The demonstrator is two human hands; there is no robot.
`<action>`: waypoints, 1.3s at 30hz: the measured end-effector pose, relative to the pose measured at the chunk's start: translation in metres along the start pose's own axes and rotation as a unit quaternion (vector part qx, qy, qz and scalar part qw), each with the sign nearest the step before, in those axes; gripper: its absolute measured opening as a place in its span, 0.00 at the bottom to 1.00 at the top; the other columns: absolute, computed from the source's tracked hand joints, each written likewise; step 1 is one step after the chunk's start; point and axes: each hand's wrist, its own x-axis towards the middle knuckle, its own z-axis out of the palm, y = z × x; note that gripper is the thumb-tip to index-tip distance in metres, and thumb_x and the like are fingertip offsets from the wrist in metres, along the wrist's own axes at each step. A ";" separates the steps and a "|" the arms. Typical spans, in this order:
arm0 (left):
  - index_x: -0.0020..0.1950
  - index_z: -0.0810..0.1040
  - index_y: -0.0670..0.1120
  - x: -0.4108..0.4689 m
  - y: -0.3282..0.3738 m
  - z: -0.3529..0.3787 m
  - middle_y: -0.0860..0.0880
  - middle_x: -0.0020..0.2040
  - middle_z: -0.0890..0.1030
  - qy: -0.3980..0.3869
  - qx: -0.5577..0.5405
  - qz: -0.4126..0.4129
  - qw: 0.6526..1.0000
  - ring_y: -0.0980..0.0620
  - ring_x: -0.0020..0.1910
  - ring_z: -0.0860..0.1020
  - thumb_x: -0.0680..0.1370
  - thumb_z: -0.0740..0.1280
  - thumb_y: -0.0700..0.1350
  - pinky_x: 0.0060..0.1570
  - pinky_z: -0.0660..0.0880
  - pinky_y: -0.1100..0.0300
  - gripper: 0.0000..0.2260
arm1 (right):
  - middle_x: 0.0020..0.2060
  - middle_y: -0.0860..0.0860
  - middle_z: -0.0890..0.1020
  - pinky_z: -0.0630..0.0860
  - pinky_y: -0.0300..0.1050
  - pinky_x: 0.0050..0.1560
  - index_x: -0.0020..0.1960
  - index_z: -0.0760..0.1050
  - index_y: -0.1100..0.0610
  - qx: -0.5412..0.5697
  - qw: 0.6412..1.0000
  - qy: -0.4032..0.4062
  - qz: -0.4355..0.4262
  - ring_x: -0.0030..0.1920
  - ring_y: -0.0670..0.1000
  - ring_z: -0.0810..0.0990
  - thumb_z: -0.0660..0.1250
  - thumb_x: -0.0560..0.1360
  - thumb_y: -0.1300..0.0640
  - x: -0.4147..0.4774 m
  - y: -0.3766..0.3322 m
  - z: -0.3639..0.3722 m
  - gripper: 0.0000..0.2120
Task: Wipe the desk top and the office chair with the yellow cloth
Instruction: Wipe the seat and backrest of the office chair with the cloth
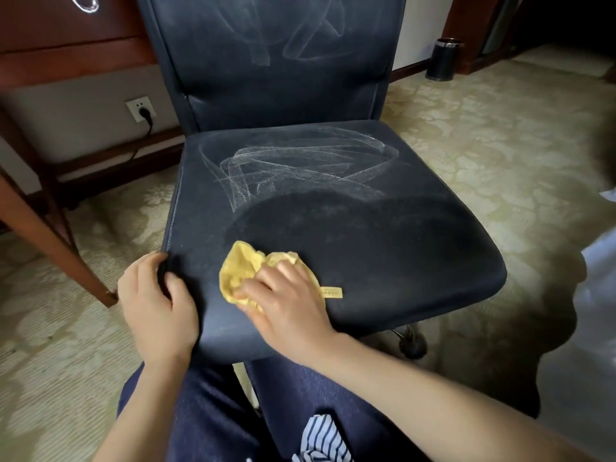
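The dark blue office chair [350,235] fills the middle of the view, with pale streaky marks on its seat and backrest. A darker patch spreads across the seat's front half. The crumpled yellow cloth [246,268] lies on the seat's front left part. My right hand [286,298] presses down on the cloth, fingers curled over it. My left hand [156,305] grips the front left corner of the seat, thumb on top. The wooden desk [66,45] stands at the back left; its top is out of view.
A desk leg [50,241] slants down at the left, close to my left hand. A wall socket [141,108] with a black cable sits under the desk. A dark bin [445,60] stands at the back right. Patterned carpet surrounds the chair. A chair caster [411,345] shows under the seat.
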 end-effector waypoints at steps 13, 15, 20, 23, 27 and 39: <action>0.55 0.76 0.36 0.004 -0.005 0.001 0.38 0.55 0.77 -0.005 0.005 0.017 1.000 0.41 0.57 0.72 0.74 0.56 0.40 0.61 0.63 0.59 0.15 | 0.45 0.45 0.82 0.66 0.43 0.52 0.49 0.83 0.50 -0.041 0.935 -0.159 -0.314 0.43 0.49 0.70 0.65 0.77 0.57 -0.052 0.107 -0.078 0.08; 0.55 0.76 0.36 0.004 -0.006 0.002 0.38 0.55 0.77 -0.001 0.001 0.002 1.000 0.42 0.57 0.72 0.75 0.57 0.39 0.60 0.62 0.61 0.14 | 0.45 0.46 0.82 0.70 0.45 0.47 0.50 0.82 0.51 -0.037 0.905 -0.201 -0.372 0.42 0.50 0.70 0.66 0.76 0.58 -0.036 0.122 -0.087 0.07; 0.56 0.76 0.37 0.005 -0.007 0.003 0.39 0.54 0.77 -0.004 -0.008 -0.004 1.000 0.45 0.56 0.70 0.76 0.56 0.40 0.59 0.60 0.66 0.14 | 0.39 0.47 0.78 0.66 0.45 0.42 0.46 0.81 0.51 -0.001 0.851 -0.275 -0.448 0.40 0.51 0.69 0.63 0.79 0.56 0.008 0.109 -0.073 0.09; 0.56 0.76 0.38 0.009 -0.008 0.003 0.40 0.54 0.77 -0.004 -0.012 -0.017 1.000 0.44 0.57 0.71 0.76 0.56 0.40 0.58 0.60 0.66 0.14 | 0.42 0.48 0.79 0.65 0.45 0.44 0.45 0.81 0.52 0.044 0.850 -0.297 -0.432 0.42 0.51 0.70 0.63 0.79 0.56 0.026 0.092 -0.055 0.09; 0.56 0.76 0.37 0.010 -0.011 0.001 0.41 0.55 0.77 -0.001 -0.020 -0.037 0.999 0.44 0.58 0.72 0.76 0.56 0.39 0.59 0.60 0.67 0.14 | 0.43 0.50 0.79 0.67 0.45 0.47 0.45 0.82 0.55 0.111 0.871 -0.303 -0.371 0.45 0.51 0.69 0.65 0.76 0.56 0.052 0.064 -0.024 0.07; 0.78 0.54 0.49 -0.041 -0.048 -0.042 0.58 0.70 0.63 -0.199 -0.033 -0.107 0.973 0.55 0.70 0.59 0.70 0.58 0.67 0.70 0.56 0.58 0.41 | 0.56 0.52 0.78 0.67 0.52 0.60 0.58 0.78 0.50 0.072 0.977 -0.198 0.044 0.58 0.57 0.71 0.64 0.78 0.54 0.155 0.023 0.074 0.10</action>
